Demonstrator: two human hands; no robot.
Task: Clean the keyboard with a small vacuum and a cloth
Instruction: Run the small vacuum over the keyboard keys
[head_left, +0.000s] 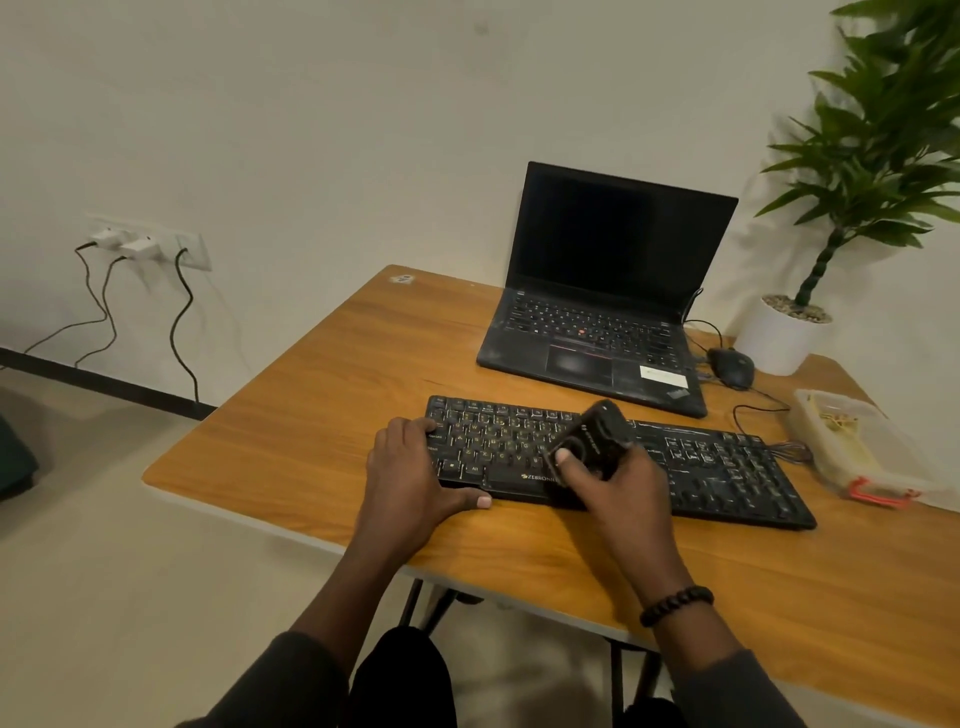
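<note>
A black full-size keyboard (727, 467) lies near the front of the wooden table (322, 395). My left hand (410, 478) grips the keyboard's left end, fingers over the top keys and thumb along the front edge. My right hand (618, 488) holds a small black handheld vacuum (597, 436) over the keyboard's middle keys, thumb on its body. The vacuum looks blurred. Whether its nozzle touches the keys is hidden. No cloth is in view.
A black open laptop (602, 312) stands behind the keyboard, with a black mouse (732, 366) and cable to its right. A clear plastic box with orange clips (857, 447) sits at the table's right. A potted plant (779, 338) stands at the back right corner.
</note>
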